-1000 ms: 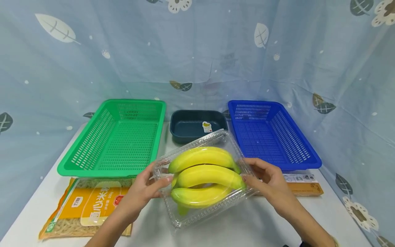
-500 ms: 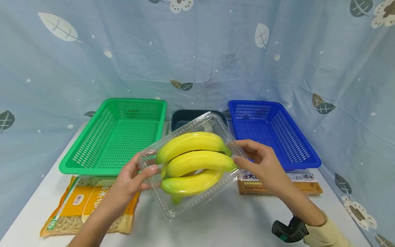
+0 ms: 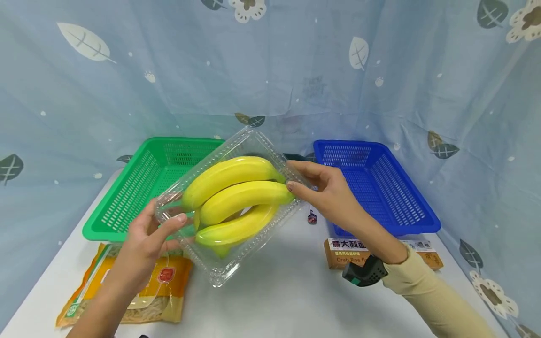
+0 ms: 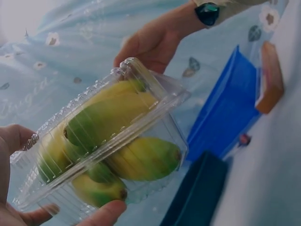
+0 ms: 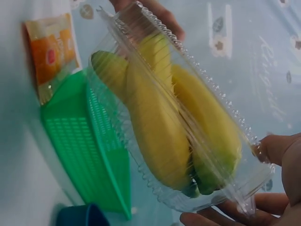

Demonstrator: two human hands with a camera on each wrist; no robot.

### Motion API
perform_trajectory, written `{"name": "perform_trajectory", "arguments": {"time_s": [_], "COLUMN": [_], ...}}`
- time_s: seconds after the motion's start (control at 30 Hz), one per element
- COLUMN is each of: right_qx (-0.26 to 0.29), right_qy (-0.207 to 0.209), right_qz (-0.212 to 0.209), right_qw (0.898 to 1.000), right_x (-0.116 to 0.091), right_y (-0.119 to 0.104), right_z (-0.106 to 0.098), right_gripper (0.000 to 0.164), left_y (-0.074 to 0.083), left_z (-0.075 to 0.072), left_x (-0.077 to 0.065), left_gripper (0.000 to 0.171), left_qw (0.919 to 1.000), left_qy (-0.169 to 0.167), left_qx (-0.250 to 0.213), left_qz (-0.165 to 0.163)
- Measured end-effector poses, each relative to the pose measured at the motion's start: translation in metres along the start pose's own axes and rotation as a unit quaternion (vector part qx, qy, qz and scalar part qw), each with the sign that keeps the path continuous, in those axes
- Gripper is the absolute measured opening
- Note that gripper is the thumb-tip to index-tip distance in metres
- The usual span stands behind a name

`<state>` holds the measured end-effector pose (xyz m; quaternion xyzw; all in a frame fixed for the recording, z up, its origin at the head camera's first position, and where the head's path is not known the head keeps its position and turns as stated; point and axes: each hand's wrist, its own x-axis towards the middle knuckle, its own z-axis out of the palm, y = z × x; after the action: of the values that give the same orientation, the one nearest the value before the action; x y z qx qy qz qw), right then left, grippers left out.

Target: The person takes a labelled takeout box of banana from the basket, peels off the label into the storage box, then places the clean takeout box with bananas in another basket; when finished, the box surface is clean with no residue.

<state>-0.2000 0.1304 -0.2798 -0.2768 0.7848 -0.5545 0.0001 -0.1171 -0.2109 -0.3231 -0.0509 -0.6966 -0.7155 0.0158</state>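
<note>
A clear plastic clamshell box (image 3: 253,141) full of yellow bananas (image 3: 236,199) is held up above the table, tilted with its right end higher. My left hand (image 3: 145,244) grips the box's left end, thumb on top and fingers beneath. At the opposite end my right hand (image 3: 323,188) pinches the edge between thumb and fingers. Greenish banana tips show through the plastic in the left wrist view, where the right hand (image 4: 153,44) is at the far end. Part of the green basket (image 3: 114,202) and most of a dark teal bin (image 3: 294,157) are hidden behind the box.
At the back right stands a blue basket (image 3: 372,188). An orange-and-clear food bag (image 3: 169,300) lies at the front left. A long brown carton (image 3: 346,256) lies before the blue basket, and a small dark-red wrapped item (image 3: 312,217) sits beside it.
Both hands have carried the box of bananas up and to the left, from before the teal bin to partly over the green basket. Its tilt has grown steeper.
</note>
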Motion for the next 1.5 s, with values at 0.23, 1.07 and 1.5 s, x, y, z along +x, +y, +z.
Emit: {"name": "perform_trajectory", "arguments": {"time_s": [0.23, 1.07, 1.5], "right_qx": [-0.037, -0.135, -0.176], "right_qy": [-0.010, -0.055, -0.079], "right_qz": [0.000, -0.041, -0.003], "right_qw": [0.999, 0.988, 0.981], "right_x": [0.041, 0.170, 0.224], "right_y": [-0.005, -0.001, 0.025], "right_z": [0.017, 0.083, 0.123], "right_gripper": [0.047, 0.043, 0.033], "left_y": [0.005, 0.002, 0.002], "left_z": [-0.026, -0.098, -0.112], "left_x": [0.002, 0.023, 0.052], "left_gripper": [0.039, 0.041, 0.100], "left_qw": [0.9990, 0.9913, 0.9799], "left_qy": [0.036, 0.079, 0.086], "left_qx": [-0.017, -0.105, -0.089], "left_qz": [0.023, -0.006, -0.156]}}
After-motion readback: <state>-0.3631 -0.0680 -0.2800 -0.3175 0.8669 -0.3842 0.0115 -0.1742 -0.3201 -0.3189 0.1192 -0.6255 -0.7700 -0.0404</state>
